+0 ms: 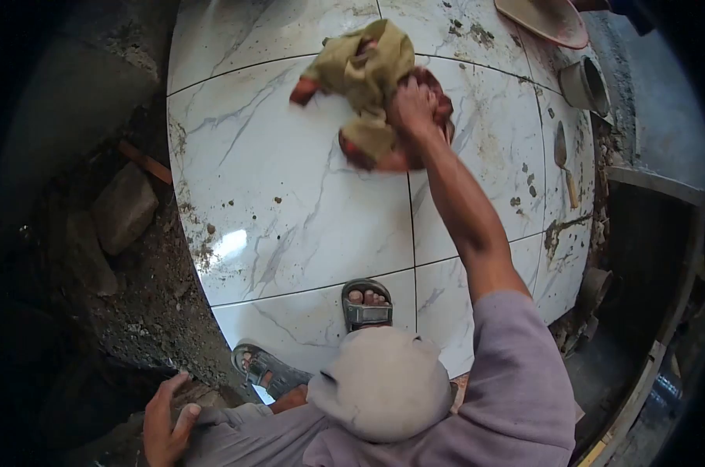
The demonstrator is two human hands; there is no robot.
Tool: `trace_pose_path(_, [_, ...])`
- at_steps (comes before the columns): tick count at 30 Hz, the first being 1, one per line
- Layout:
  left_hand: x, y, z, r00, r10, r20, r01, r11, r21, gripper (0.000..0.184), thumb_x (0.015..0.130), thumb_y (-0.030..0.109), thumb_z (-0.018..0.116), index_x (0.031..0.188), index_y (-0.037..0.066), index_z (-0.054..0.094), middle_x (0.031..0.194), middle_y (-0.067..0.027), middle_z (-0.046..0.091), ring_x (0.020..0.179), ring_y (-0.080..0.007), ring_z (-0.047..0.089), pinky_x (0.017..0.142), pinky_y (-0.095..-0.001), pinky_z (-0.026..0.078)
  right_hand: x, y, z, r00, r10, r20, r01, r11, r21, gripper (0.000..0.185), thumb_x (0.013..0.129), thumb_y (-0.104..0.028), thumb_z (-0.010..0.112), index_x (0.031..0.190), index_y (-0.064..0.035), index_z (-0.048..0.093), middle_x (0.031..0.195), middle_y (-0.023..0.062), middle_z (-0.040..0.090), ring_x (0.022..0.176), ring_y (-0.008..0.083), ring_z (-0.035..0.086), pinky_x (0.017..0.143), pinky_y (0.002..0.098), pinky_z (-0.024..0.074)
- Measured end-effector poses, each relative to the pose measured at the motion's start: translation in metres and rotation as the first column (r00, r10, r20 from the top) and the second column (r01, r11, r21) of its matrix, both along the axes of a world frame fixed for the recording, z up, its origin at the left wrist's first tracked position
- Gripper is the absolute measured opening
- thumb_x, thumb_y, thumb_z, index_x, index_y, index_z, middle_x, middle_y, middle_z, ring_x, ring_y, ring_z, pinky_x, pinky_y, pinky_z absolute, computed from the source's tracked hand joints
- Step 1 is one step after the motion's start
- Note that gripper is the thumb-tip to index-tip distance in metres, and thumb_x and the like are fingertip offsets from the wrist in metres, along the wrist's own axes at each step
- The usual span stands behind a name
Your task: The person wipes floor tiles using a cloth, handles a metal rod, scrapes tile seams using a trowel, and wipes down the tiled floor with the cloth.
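My right hand [413,107] grips a bunched olive-green and dark red cloth [364,74] and presses it on the white marble-patterned tiles [290,194]. The cloth is spread out to the left of the hand and slightly blurred at its lower edge. Down at the lower left, my left hand [169,424] hangs beside my leg, with its fingers apart and nothing in them. Bits of grey mortar and dirt dot the tiles near the cloth and along both sides.
On the right lie a trowel [562,159], a tipped bucket [586,86] and a shallow pan [551,19], with part of another person beside it. Rubble and a stone block [125,208] border the left edge. My sandalled foot [368,303] stands on the tiles.
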State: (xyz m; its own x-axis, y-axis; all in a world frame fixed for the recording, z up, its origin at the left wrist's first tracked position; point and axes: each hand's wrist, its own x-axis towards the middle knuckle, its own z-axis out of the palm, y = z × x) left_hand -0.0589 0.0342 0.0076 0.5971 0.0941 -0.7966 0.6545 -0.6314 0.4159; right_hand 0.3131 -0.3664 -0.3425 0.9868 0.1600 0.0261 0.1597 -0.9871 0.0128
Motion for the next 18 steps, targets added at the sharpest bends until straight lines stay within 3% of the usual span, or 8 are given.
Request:
trace_pose_path(2, [-0.002,0.002,0.000,0.999,-0.030,0.042,0.028,0.999,0.038,0.056,0.087,0.040,0.059,0.124,-0.001,0.053,0.114,-0.0216,0.061,0.106,-0.0329,0.060,0.093,-0.0400,0.043,0.024,0.011,0.016,0.995,-0.051,-0.081,0.052,0.999,0.017,0.021,0.082,-0.018,0.050,0.086,-0.0071,0.067,0.111,0.0116,0.054,0.105,0.0313,0.049,0.095,0.0531,0.0345])
trace_pose_path(6, [-0.003,0.003,0.008,0.997,-0.074,0.023,0.073,0.996,0.047,0.056,0.086,0.041,0.059,0.124,-0.001,0.053,0.113,-0.0215,0.061,0.105,-0.0337,0.059,0.093,-0.0402,0.043,-0.057,-0.008,0.003,0.973,0.218,0.073,-0.205,0.966,-0.154,0.025,0.080,-0.021,0.053,0.095,-0.0049,0.065,0.118,0.0159,0.053,0.113,0.0353,0.047,0.098,0.0536,0.0342])
trace_pose_path(7, [-0.006,0.008,0.007,0.998,-0.061,0.007,0.061,0.998,0.026,0.056,0.086,0.041,0.060,0.123,-0.001,0.053,0.113,-0.0213,0.061,0.106,-0.0338,0.059,0.093,-0.0400,0.043,-0.109,-0.024,-0.013,0.933,0.309,0.186,-0.288,0.949,-0.130,0.029,0.079,-0.021,0.053,0.101,-0.0042,0.064,0.128,0.0186,0.049,0.120,0.0372,0.044,0.102,0.0540,0.0317])
trace_pose_path(9, [-0.010,0.013,0.007,0.999,-0.035,-0.008,0.036,0.999,0.006,0.057,0.086,0.042,0.060,0.123,-0.001,0.053,0.113,-0.0211,0.061,0.106,-0.0338,0.059,0.094,-0.0398,0.042,-0.228,-0.045,-0.006,0.942,0.329,0.072,-0.325,0.944,-0.057,0.036,0.079,-0.017,0.053,0.111,-0.0027,0.061,0.138,0.0192,0.043,0.128,0.0382,0.038,0.105,0.0538,0.0275])
trace_pose_path(11, [-0.011,0.015,0.010,0.996,-0.053,-0.072,0.055,0.998,0.035,0.058,0.085,0.041,0.061,0.123,-0.001,0.053,0.113,-0.0213,0.061,0.107,-0.0339,0.058,0.094,-0.0395,0.042,-0.299,-0.078,0.015,0.925,0.343,-0.163,-0.295,0.919,0.260,0.042,0.079,-0.013,0.051,0.120,-0.0017,0.056,0.135,0.0200,0.043,0.127,0.0393,0.038,0.105,0.0550,0.0256])
trace_pose_path(13, [-0.015,0.021,0.008,0.997,-0.003,-0.072,0.002,1.000,-0.020,0.057,0.084,0.040,0.062,0.124,0.000,0.053,0.113,-0.0207,0.061,0.107,-0.0344,0.058,0.095,-0.0398,0.041,-0.283,-0.095,0.011,0.888,0.129,-0.441,-0.007,0.964,0.267,0.048,0.083,-0.009,0.047,0.130,-0.0016,0.047,0.133,0.0211,0.044,0.127,0.0403,0.037,0.106,0.0554,0.0244])
trace_pose_path(16, [-0.027,0.030,0.010,0.995,0.018,-0.101,-0.016,1.000,0.016,0.055,0.084,0.038,0.063,0.123,0.000,0.053,0.113,-0.0211,0.061,0.108,-0.0363,0.058,0.095,-0.0406,0.042,-0.188,-0.176,-0.073,0.983,-0.184,-0.026,0.180,0.905,0.386,0.055,0.087,-0.019,0.049,0.139,-0.0021,0.038,0.132,0.0244,0.044,0.128,0.0397,0.036,0.107,0.0533,0.0241])
trace_pose_path(18, [-0.034,0.034,0.014,0.999,0.003,-0.051,-0.006,0.998,-0.061,0.048,0.094,0.031,0.053,0.131,0.002,0.048,0.130,-0.0213,0.052,0.121,-0.0360,0.049,0.102,-0.0410,0.036,-0.068,-0.113,-0.013,0.854,-0.520,-0.015,0.513,0.836,0.195,0.054,0.085,-0.026,0.050,0.136,-0.0081,0.043,0.137,0.0245,0.045,0.127,0.0421,0.041,0.103,0.0488,0.0353])
